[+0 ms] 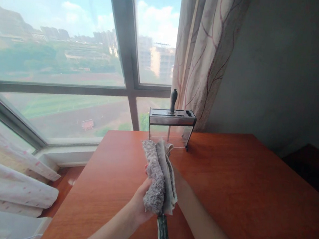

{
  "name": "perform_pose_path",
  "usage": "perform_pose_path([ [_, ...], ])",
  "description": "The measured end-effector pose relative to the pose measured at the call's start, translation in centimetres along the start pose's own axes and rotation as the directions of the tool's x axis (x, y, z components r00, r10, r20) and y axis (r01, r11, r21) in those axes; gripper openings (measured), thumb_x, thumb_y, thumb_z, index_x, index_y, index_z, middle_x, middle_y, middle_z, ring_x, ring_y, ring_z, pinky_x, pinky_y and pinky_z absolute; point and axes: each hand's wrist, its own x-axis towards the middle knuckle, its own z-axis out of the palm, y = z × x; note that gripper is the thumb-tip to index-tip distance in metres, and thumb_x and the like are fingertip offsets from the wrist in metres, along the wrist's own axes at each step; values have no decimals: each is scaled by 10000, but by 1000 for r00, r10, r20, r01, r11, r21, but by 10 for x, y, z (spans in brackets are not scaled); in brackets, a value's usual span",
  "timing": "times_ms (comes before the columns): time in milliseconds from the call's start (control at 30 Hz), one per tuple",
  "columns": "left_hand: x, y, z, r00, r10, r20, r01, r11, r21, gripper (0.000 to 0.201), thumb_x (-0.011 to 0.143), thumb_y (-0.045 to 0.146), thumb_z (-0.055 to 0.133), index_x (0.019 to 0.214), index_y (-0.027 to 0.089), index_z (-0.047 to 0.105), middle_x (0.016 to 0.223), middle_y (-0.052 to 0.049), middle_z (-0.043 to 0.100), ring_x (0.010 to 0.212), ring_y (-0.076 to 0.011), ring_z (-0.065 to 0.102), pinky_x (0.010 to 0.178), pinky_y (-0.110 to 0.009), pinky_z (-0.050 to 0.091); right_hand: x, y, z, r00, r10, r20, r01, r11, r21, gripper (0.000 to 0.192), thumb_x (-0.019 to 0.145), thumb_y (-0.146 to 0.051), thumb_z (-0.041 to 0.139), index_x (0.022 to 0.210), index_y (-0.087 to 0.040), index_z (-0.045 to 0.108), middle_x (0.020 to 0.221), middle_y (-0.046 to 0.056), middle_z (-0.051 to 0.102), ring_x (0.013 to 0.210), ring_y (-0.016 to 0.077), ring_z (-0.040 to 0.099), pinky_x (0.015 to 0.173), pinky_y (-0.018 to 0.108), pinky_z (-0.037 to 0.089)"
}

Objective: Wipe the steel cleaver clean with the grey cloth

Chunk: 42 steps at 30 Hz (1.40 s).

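In front of me a flat mop head with a fluffy grey pad (155, 188) is folded together, with pale layers along its right side. A dark, worn pole (163, 234) runs from its lower end toward me. My left hand (142, 205) is closed around the left side of the grey pad. My right hand (179, 181) lies against the far right side of the pad; the pad hides its fingers.
Beyond the pad, on the reddish-brown table (221, 178), stands a see-through box with a metal top (173, 117) and an upright black knob (173, 100). Windows (58, 57) and a curtain (202, 52) are behind the table; another curtain (9, 180) hangs at left.
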Motion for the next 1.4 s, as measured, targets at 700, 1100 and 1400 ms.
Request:
perform_pose_path([
  [700, -5, 35, 1, 764, 587, -268, -528, 807, 264, 395, 646, 242, 790, 987, 144, 617, 795, -28, 711, 623, -156, 647, 549, -237, 522, -105, 43, 12, 958, -196, -210, -12, 702, -712, 309, 914, -422, 498, 1077, -188, 617, 940, 101, 705, 823, 238, 685, 678, 308, 532],
  [1100, -8, 70, -13, 626, 683, -378, -652, 724, 228, 351, 770, 279, 739, 1091, 164, 651, 1004, -60, 738, 896, -191, 705, 772, -259, 578, -127, 42, -4, 981, -188, 39, 107, 369, -923, 291, 909, -266, 452, 1152, -163, 576, 914, 85, 712, 807, 243, 690, 692, 317, 515],
  [1400, -11, 69, -18, 678, 642, -357, -600, 765, 236, 336, 740, 258, 742, 1048, 154, 660, 976, -58, 748, 903, -218, 708, 728, -263, 586, -128, 30, -11, 985, -166, -50, 32, 458, -888, 254, 845, -302, 583, 1066, -188, 633, 847, 58, 703, 755, 210, 666, 683, 274, 502],
])
